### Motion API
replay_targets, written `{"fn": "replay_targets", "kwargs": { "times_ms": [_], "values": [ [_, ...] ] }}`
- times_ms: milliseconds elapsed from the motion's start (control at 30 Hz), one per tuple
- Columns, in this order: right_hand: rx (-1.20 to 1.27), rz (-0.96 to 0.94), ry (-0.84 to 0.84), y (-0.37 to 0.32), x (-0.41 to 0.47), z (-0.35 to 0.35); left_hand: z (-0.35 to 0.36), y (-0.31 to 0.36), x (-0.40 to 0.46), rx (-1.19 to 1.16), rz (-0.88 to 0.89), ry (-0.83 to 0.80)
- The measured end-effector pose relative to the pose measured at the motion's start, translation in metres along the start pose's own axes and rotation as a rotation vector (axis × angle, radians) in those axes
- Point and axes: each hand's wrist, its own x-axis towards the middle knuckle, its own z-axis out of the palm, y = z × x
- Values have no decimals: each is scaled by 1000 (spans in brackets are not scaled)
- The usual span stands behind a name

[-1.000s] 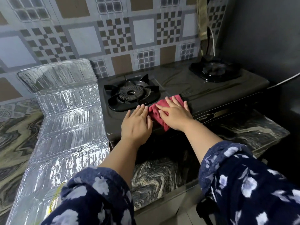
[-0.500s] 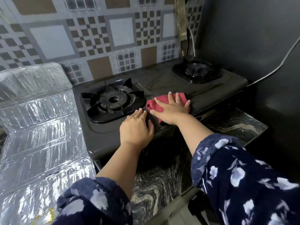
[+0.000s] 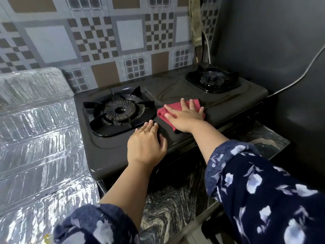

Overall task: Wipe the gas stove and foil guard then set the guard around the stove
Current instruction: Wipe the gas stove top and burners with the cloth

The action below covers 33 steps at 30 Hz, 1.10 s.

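A dark two-burner gas stove stands on a marbled counter. My right hand lies flat on a folded red cloth, pressing it onto the stove top between the two burners. My left hand rests palm down on the stove's front edge, just in front of the left burner, fingers together and holding nothing. The silver foil guard lies unfolded on the counter to the left of the stove, its far end bent up against the wall.
The right burner sits at the far right near a dark side wall with a grey cable. Patterned tiles back the stove. Marbled counter shows in front.
My right hand has slid the red cloth away from me and to the right across the stove top. My left hand stays on the front edge. The camera view has shifted rightward.
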Motion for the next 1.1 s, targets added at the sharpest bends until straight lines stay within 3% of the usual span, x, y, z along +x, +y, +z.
{"fn": "replay_targets", "kwargs": {
  "times_ms": [200,367,667,867,1100],
  "values": [
    [63,-106,48,14,1,4,-11,13,18,46,-95,-2],
    [68,-192,84,41,12,2,-7,48,51,11,-46,-71],
    [91,-293,123,143,43,-11,20,123,90,11,-87,-196],
    [150,-299,176,221,56,-23,41,180,107,9,-61,-157],
    [154,-218,228,286,77,-33,58,200,118,73,-159,-60]
  ]
}}
